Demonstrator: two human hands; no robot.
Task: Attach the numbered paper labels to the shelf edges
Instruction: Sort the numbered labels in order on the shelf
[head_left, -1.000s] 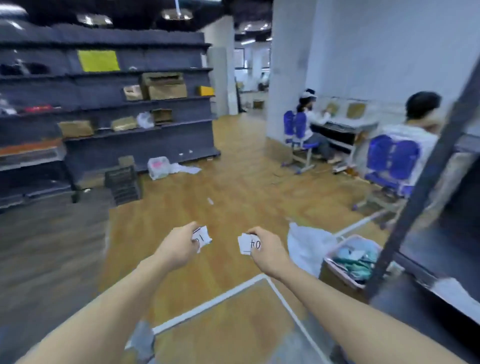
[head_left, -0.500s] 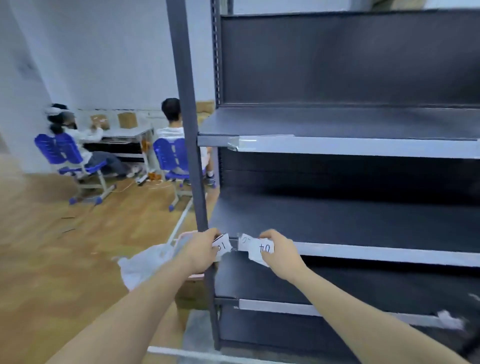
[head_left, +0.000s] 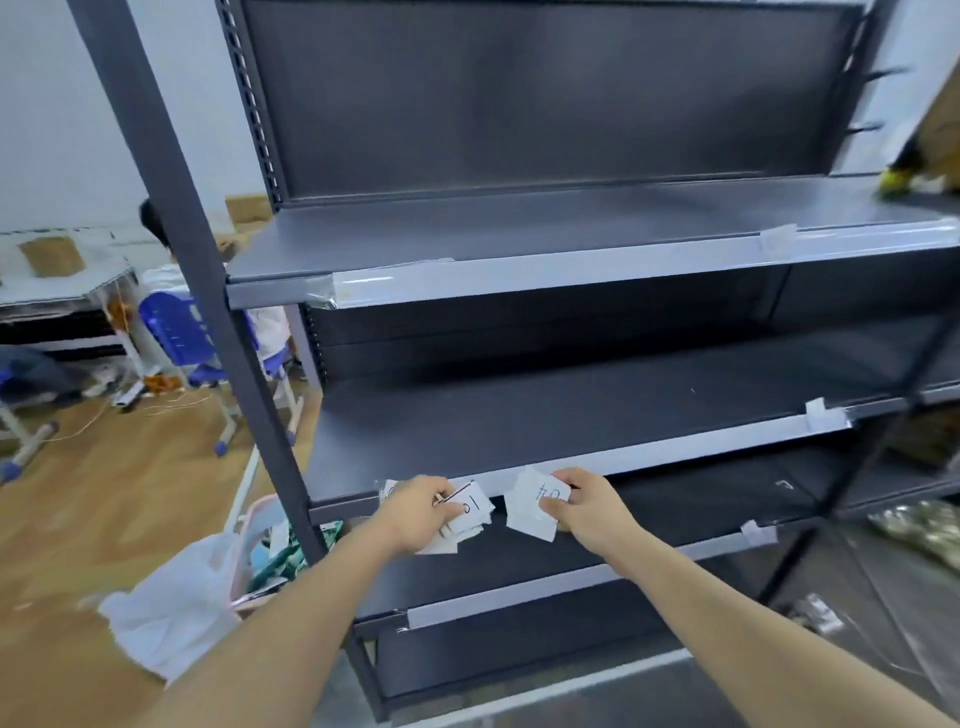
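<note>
head view, left hand (head_left: 418, 512) gripping a stack of white handwritten labels (head_left: 470, 512), right hand (head_left: 587, 506) pinching one crumpled label (head_left: 535, 506), by the grey shelf edge (head_left: 675, 452)

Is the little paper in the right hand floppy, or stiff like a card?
Probably floppy: the paper looks like a thin sheet, and its lower corner hangs free below the right hand. It is likely very light, since a fingertip pinch holds it up. It may slide easily too: the slips in the left hand sit fanned unevenly.

Shelving unit (head_left: 571, 405) ahead, plastic bag (head_left: 171, 618) left, chair (head_left: 182, 332) behind
</note>
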